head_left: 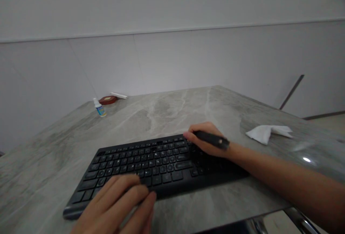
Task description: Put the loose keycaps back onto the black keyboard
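Observation:
A black keyboard (140, 165) lies at a slant on the grey marbled table. My right hand (205, 137) rests over the keyboard's right part, closed around a dark pen-shaped tool (211, 139). The tool's thick end points back toward my wrist, and its working tip is hidden by my fingers. At the keyboard's front edge, my left hand (118, 205) is closed, thumb and fingers drawn together. Whatever may be between them cannot be made out. One spot in the upper key rows (153, 150) looks darker, like a gap where a cap is off.
A small white spray bottle (100, 108) with a blue label stands at the far left, beside a dark red box (107, 100) and a white strip (119, 95). A crumpled white tissue (265, 133) lies at right. A shiny dark-edged object (258, 225) fills the bottom right.

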Motion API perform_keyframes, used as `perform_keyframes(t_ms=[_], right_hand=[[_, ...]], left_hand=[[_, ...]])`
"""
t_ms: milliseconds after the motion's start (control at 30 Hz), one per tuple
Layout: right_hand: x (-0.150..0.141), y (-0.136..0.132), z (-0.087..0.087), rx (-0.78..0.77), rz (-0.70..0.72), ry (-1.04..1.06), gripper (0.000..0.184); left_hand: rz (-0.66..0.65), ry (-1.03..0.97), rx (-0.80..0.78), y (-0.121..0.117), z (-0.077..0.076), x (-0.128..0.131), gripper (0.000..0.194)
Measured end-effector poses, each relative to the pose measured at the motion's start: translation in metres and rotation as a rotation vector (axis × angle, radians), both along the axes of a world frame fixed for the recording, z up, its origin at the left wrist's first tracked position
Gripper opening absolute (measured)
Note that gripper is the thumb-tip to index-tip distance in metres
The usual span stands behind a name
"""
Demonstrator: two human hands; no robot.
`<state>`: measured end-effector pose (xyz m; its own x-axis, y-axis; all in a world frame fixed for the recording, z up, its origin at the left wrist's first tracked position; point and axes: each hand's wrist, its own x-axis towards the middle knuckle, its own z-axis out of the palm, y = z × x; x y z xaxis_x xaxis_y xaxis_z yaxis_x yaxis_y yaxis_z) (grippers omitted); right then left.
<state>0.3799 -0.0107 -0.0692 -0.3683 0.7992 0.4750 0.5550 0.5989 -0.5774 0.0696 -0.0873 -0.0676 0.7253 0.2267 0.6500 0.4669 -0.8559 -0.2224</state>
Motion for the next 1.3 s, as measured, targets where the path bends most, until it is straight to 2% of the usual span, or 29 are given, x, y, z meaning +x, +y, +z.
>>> perform_keyframes(t_ms=[100, 167, 233, 300, 400, 500, 567, 700, 800, 1033, 1300], right_hand=[[-0.006, -0.004, -0.002, 0.046, 0.121, -0.009, 0.036], [-0.009, -0.007, -0.001, 0.075, 0.195, 0.001, 0.032], [-0.015, -0.008, 0.000, 0.096, 0.243, 0.004, 0.032], [-0.022, -0.007, 0.000, 0.116, 0.257, -0.013, 0.035], [-0.033, -0.002, -0.002, 0.174, 0.218, -0.061, 0.040], [-0.038, -0.001, -0.004, 0.262, 0.169, -0.105, 0.043], [-0.037, -0.003, -0.004, 0.344, 0.169, -0.142, 0.043], [-0.026, -0.006, -0.002, 0.504, 0.317, -0.305, 0.038], [-0.017, -0.007, -0.002, 0.560, 0.419, -0.447, 0.034], [-0.009, -0.019, -0.003, 0.530, 0.487, -0.488, 0.034], [-0.012, -0.022, -0.004, 0.475, 0.503, -0.499, 0.038]], left_hand=[[-0.045, -0.010, -0.261, 0.036, 0.016, 0.046, 0.015], [-0.053, 0.009, -0.441, 0.061, 0.013, 0.061, 0.017], [-0.137, -0.031, -0.573, 0.077, 0.004, 0.066, 0.012], [-0.203, -0.080, -0.674, 0.080, -0.004, 0.066, 0.014], [-0.163, -0.135, -0.771, 0.073, -0.010, 0.063, 0.015], [-0.039, -0.179, -0.757, 0.066, -0.012, 0.066, 0.003], [0.004, -0.181, -0.700, 0.065, -0.015, 0.070, 0.004], [-0.036, -0.111, -0.590, 0.064, -0.019, 0.076, 0.016], [-0.068, -0.093, -0.542, 0.061, -0.016, 0.075, 0.019], [-0.188, -0.053, -0.576, 0.052, -0.008, 0.066, 0.018], [-0.254, -0.040, -0.625, 0.054, -0.007, 0.062, 0.017]])
